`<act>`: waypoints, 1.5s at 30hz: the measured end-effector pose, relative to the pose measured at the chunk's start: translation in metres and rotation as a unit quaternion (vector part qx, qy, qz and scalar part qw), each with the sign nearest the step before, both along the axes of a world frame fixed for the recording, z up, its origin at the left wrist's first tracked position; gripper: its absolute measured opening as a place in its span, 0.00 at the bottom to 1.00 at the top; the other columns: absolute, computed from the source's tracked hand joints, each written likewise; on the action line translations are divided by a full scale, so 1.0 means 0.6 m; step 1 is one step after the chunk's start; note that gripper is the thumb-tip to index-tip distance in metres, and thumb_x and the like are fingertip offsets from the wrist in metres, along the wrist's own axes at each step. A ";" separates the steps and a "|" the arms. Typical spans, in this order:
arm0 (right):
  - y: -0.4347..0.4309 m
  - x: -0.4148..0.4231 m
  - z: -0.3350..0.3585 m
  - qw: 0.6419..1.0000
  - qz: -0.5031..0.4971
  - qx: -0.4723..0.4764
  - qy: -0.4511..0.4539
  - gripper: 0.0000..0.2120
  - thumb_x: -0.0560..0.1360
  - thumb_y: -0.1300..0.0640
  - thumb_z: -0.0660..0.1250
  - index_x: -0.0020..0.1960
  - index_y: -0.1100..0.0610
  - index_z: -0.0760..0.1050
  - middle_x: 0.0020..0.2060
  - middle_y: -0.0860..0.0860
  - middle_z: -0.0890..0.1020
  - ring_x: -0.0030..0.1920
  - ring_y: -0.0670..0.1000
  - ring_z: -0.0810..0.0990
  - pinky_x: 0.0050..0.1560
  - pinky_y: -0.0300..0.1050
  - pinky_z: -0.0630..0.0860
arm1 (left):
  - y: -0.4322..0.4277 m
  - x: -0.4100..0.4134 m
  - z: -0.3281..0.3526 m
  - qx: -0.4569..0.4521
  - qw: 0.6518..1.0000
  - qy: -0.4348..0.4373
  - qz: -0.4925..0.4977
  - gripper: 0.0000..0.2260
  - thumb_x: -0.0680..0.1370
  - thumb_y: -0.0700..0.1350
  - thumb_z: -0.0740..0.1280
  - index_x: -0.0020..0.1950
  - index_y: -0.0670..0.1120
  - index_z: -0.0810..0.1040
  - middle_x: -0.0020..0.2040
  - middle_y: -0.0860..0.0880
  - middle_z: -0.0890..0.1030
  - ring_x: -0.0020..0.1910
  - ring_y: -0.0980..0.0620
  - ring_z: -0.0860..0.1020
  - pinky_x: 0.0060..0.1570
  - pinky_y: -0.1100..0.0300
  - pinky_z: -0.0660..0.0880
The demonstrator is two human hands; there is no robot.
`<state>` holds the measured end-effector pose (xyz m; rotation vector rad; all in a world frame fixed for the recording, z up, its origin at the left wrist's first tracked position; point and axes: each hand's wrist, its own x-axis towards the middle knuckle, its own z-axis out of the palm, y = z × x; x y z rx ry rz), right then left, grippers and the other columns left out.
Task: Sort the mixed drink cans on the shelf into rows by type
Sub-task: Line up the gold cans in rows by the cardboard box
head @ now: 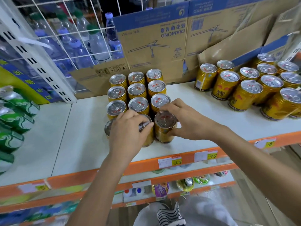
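Observation:
A block of gold drink cans (136,91) stands in three rows on the white shelf (81,144). My left hand (128,132) lies curled over the front middle can (147,136), partly covering the front left can (108,127). My right hand (184,119) grips the front right gold can (165,126), thumb on its side, fingers behind its top. A second group of gold cans (249,88) with red markings stands at the right of the shelf.
Green cans (11,121) lie stacked at the left edge. Cardboard boxes (154,38) stand behind the cans, with water bottles (97,43) behind a white wire grid. The orange shelf edge (146,163) carries price tags; lower shelves hold snacks.

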<state>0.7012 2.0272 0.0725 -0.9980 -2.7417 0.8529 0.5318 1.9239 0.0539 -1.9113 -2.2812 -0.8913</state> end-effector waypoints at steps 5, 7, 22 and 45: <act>-0.002 0.007 -0.011 0.999 -0.012 -0.010 0.038 0.33 0.68 0.57 0.76 0.68 0.52 0.64 0.59 0.50 0.67 0.56 0.46 0.69 0.53 0.25 0.65 | 0.006 0.000 0.007 -0.020 1.000 0.019 0.013 0.07 0.76 0.49 0.68 0.44 0.49 0.84 0.41 0.50 0.79 0.45 0.47 0.75 0.37 0.59 0.66; 0.004 0.015 -0.005 0.999 -0.013 -0.008 0.044 0.32 0.69 0.52 0.75 0.68 0.52 0.65 0.59 0.48 0.68 0.56 0.45 0.70 0.53 0.28 0.65 | 0.014 0.003 0.014 -0.025 0.999 0.041 0.013 0.08 0.76 0.49 0.67 0.44 0.48 0.84 0.42 0.49 0.80 0.45 0.48 0.74 0.38 0.59 0.65; 0.274 0.099 0.057 0.955 -0.195 0.195 -0.112 0.22 0.73 0.64 0.61 0.67 0.58 0.68 0.61 0.62 0.70 0.63 0.63 0.67 0.61 0.57 0.70 | 0.224 0.051 0.063 -0.129 0.983 0.127 0.020 0.11 0.80 0.45 0.57 0.58 0.42 0.74 0.58 0.44 0.76 0.57 0.43 0.72 0.48 0.52 0.68; 0.339 0.045 0.043 0.980 -0.117 0.095 -0.132 0.23 0.69 0.42 0.70 0.52 0.59 0.69 0.48 0.55 0.73 0.47 0.55 0.71 0.43 0.45 0.67 | 0.294 0.037 0.010 -0.124 0.983 0.106 0.090 0.18 0.73 0.35 0.59 0.62 0.43 0.77 0.58 0.44 0.80 0.56 0.43 0.74 0.45 0.53 0.70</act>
